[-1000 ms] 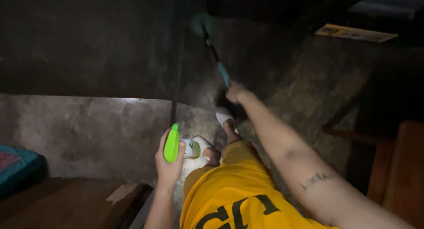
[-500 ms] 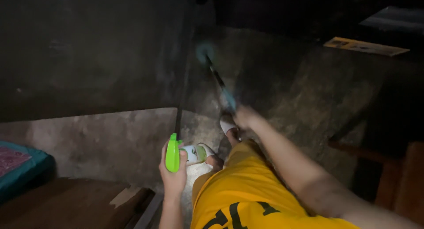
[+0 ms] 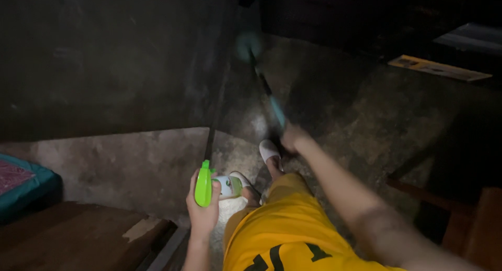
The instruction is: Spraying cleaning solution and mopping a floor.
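Looking from left to right, a teal cushion (image 3: 23, 184) is seen at the edge, with a brown wooden bench (image 3: 78, 234) below it. A green spray bottle (image 3: 205, 183) is held tight in the left hand (image 3: 203, 211), low in the middle and beside the yellow shorts (image 3: 282, 229). Further right, the long handle of a mop (image 3: 272, 101) is gripped by the right hand (image 3: 293, 137), and its head is pushed out over the dark stone floor (image 3: 366, 124). Since a moment ago, the mop head has been moved a little further off and to the right, so a new bit of floor is being wiped. The bottle has been kept in the same spot. The mop head is blurred and dim, so its shape is hard to tell. The right hand's fingers are blurred too. A yellow flat card (image 3: 436, 68) lies far right, and the room's corners are lost in the dark.
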